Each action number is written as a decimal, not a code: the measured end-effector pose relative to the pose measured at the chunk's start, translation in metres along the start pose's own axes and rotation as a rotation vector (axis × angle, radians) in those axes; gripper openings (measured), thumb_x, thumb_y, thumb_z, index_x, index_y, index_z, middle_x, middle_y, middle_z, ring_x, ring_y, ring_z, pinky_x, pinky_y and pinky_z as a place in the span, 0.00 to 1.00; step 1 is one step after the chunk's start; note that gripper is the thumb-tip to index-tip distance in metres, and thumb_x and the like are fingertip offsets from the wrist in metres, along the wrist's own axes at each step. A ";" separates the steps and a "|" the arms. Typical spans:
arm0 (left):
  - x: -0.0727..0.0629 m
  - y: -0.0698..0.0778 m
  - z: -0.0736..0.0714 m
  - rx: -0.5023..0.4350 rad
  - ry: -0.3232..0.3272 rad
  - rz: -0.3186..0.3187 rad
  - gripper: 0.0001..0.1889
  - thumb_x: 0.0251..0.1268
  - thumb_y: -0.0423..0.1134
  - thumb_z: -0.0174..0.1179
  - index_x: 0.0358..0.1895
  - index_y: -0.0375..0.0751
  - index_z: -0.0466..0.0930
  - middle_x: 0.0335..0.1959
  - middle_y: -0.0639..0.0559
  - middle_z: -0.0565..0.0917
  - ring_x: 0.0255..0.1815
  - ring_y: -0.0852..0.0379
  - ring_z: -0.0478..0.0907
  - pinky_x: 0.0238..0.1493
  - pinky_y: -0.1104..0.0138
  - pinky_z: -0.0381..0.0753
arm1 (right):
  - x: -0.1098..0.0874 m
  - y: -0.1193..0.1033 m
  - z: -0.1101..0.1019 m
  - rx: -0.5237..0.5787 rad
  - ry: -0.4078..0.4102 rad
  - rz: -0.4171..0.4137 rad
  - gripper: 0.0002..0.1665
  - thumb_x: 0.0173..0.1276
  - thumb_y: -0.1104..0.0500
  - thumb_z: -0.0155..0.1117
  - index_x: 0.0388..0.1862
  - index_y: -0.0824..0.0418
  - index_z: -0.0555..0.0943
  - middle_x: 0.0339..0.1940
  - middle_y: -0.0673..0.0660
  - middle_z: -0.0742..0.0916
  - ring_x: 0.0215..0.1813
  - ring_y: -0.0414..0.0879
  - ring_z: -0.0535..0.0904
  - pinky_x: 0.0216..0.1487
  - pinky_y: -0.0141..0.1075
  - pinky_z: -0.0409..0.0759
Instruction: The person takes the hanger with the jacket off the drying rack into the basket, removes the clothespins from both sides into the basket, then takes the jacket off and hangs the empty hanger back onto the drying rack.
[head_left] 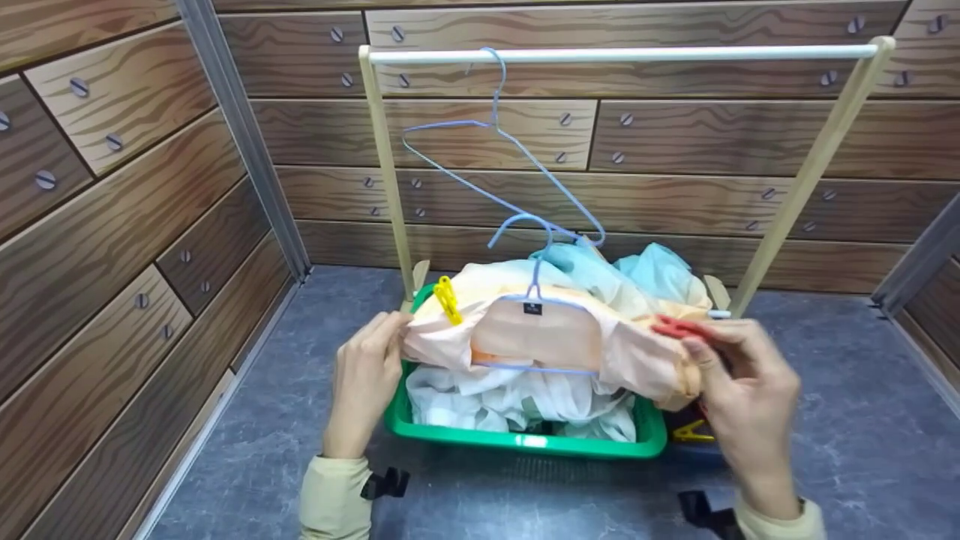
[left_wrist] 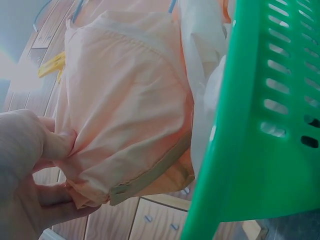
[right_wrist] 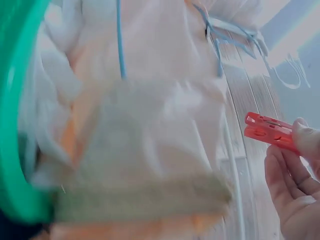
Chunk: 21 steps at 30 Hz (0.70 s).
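A pale peach garment [head_left: 645, 356] hangs on a blue wire hanger [head_left: 535, 274], spread above a green basket [head_left: 525, 444]. My left hand [head_left: 367, 375] pinches the garment's left end between thumb and fingers, as the left wrist view also shows. A yellow clothespin [head_left: 448, 300] is clipped on the garment's left shoulder. My right hand [head_left: 750, 397] pinches a red clothespin [right_wrist: 270, 131] beside the garment's right shoulder. In the right wrist view the clothespin stands apart from the cloth.
A rack with a white rail [head_left: 675, 53] stands behind, and another blue hanger [head_left: 551, 176] hangs from it. White cloth [head_left: 495, 397] fills the basket's front, with light blue cloth [head_left: 652, 270] at its back. Another yellow clothespin [head_left: 691, 431] lies right of the basket.
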<state>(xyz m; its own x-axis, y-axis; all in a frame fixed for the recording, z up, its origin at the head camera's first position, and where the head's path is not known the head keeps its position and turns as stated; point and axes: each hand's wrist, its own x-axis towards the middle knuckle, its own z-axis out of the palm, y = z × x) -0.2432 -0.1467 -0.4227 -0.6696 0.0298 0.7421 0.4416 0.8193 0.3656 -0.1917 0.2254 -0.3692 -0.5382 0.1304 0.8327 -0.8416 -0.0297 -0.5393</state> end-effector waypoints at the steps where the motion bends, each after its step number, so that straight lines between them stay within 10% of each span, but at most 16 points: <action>1: 0.001 0.000 0.000 0.000 0.000 -0.007 0.12 0.66 0.24 0.58 0.41 0.46 0.85 0.27 0.56 0.78 0.22 0.58 0.70 0.24 0.63 0.73 | 0.001 -0.003 -0.004 -0.060 0.008 0.014 0.14 0.58 0.85 0.59 0.44 0.88 0.75 0.42 0.79 0.81 0.46 0.56 0.84 0.51 0.37 0.80; 13: 0.001 0.001 -0.002 -0.005 0.002 -0.074 0.09 0.67 0.27 0.60 0.43 0.46 0.85 0.29 0.56 0.79 0.23 0.56 0.71 0.25 0.61 0.73 | 0.001 -0.002 -0.076 -0.844 -0.178 0.361 0.23 0.61 0.65 0.73 0.56 0.64 0.81 0.44 0.58 0.85 0.41 0.31 0.81 0.44 0.18 0.75; 21: 0.003 0.005 -0.001 -0.007 0.006 -0.056 0.07 0.68 0.31 0.61 0.43 0.45 0.85 0.27 0.56 0.77 0.22 0.57 0.70 0.25 0.61 0.72 | -0.003 0.026 -0.109 -0.957 -0.533 0.730 0.25 0.65 0.54 0.70 0.55 0.68 0.77 0.45 0.63 0.87 0.47 0.60 0.83 0.45 0.51 0.77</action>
<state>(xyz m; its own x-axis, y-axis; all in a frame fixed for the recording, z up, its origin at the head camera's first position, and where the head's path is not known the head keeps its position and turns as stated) -0.2429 -0.1431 -0.4179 -0.6900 -0.0196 0.7236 0.4078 0.8154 0.4109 -0.2068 0.3321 -0.3996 -0.9894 -0.0273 0.1423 -0.1051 0.8111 -0.5754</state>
